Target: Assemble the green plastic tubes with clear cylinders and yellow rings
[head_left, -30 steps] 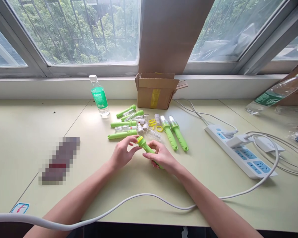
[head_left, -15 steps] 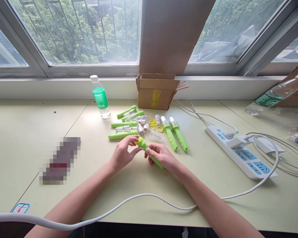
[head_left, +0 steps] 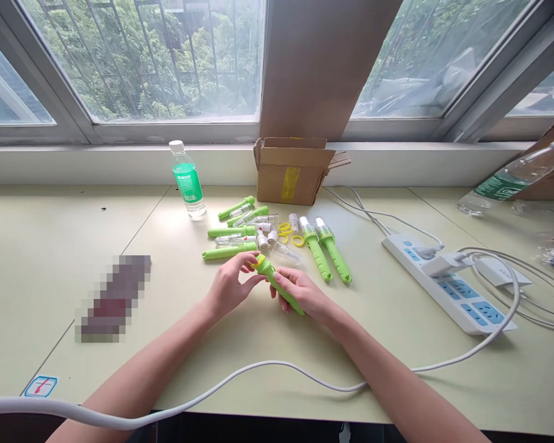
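Observation:
My right hand (head_left: 302, 292) is wrapped around a green plastic handle (head_left: 268, 271), which tilts up toward the left. At its threaded upper end, the fingers of my left hand (head_left: 231, 283) pinch a yellow ring (head_left: 257, 261); they partly hide it. Just beyond my hands lie several loose green handles (head_left: 228, 251) and clear ribbed tubes (head_left: 286, 253). White caps (head_left: 261, 239) and loose yellow rings (head_left: 298, 240) are among them. To the right, two green sticks (head_left: 318, 257) with clear tops lie side by side.
A water bottle (head_left: 188, 184) and an open cardboard box (head_left: 286, 175) stand at the back. On the right is a power strip (head_left: 443, 289) with cables. A white cable (head_left: 277, 363) crosses in front of my forearms. A blurred dark object (head_left: 115, 295) lies left.
The view has shifted very slightly. Both hands stay at the green handle, with the yellow ring at its threaded end; little else differs.

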Tool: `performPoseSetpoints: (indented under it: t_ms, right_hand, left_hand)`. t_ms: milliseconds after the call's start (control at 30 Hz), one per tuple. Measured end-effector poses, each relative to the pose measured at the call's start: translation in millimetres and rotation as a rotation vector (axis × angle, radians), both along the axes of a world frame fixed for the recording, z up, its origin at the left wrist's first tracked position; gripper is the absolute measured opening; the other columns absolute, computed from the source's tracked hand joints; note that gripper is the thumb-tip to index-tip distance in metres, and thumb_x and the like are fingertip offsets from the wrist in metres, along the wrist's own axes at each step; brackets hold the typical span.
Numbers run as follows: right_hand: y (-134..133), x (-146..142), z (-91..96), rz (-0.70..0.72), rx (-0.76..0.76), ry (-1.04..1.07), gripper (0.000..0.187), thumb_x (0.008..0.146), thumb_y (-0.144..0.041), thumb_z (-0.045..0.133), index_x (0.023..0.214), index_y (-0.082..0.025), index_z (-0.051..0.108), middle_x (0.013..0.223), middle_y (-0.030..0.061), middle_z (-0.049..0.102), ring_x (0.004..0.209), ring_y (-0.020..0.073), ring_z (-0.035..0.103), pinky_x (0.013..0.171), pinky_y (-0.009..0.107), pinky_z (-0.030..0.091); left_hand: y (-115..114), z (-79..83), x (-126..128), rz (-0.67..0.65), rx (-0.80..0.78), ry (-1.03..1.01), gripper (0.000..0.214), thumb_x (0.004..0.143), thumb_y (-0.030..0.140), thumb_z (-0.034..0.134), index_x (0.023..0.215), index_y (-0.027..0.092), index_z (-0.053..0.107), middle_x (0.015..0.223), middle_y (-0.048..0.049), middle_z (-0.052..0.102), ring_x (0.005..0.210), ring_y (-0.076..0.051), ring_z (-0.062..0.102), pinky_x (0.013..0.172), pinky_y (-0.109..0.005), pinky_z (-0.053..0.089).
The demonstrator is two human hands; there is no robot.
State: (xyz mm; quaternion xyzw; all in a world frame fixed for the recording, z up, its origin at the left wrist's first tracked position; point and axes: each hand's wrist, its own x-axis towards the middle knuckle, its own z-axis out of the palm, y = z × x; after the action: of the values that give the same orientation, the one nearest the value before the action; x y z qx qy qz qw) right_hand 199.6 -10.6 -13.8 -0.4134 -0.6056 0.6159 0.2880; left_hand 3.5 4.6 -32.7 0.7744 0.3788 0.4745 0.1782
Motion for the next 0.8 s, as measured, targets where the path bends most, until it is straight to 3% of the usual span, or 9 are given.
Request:
performPoseSetpoints:
  t_ms: [100, 300, 467, 800]
  right_hand:
    - [-1, 0, 1.4, 0.002, -0.013, 0.013, 0.038, 0.086, -0.056, 0.047, 0.079, -0.019, 0.054, 0.072, -0.0010, 0.057, 0.044, 0.0074, 0.048, 0.042, 0.022, 0.038]
    - [0, -1, -1.1, -0.042, -0.002, -0.078, 0.027, 0.074, -0.038, 0.069, 0.090, -0.021, 0.055, 0.058, -0.0068, 0.049, 0.038, 0.0079, 0.046, 0.036, 0.021, 0.038]
    - [1, -1, -7.4, -0.118, -0.048, -0.036, 0.028, 0.073, -0.035, 0.070, 0.086, -0.022, 0.049, 0.059, -0.0058, 0.056, 0.034, 0.0099, 0.050, 0.030, 0.021, 0.035]
    - [4, 1, -8.6, -0.096, -0.068, 0.061, 0.028, 0.072, -0.037, 0.072, 0.084, -0.018, 0.055, 0.066, -0.0018, 0.061, 0.042, 0.0126, 0.058, 0.036, 0.023, 0.044]
  left_hand:
    - [0, 0.6, 0, -0.016, -0.018, 0.000, 0.021, 0.081, 0.024, 0.065, 0.095, 0.020, 0.050, 0.111, -0.0086, 0.065, 0.076, -0.014, 0.066, 0.068, -0.033, 0.060]
    - [-2, -0.3, 2, 0.007, 0.010, 0.016, 0.020, 0.079, 0.023, 0.067, 0.091, 0.019, 0.051, 0.108, -0.0071, 0.067, 0.073, -0.013, 0.067, 0.067, -0.032, 0.061]
    - [2, -3.9, 0, -0.030, -0.015, -0.001, 0.026, 0.077, 0.025, 0.069, 0.095, 0.019, 0.052, 0.108, -0.0079, 0.066, 0.077, -0.014, 0.067, 0.068, -0.032, 0.061]
    - [0, -0.9, 0, -0.004, -0.016, 0.011, 0.019, 0.079, 0.022, 0.067, 0.090, 0.018, 0.052, 0.103, -0.0060, 0.067, 0.078, -0.014, 0.066, 0.068, -0.032, 0.060]
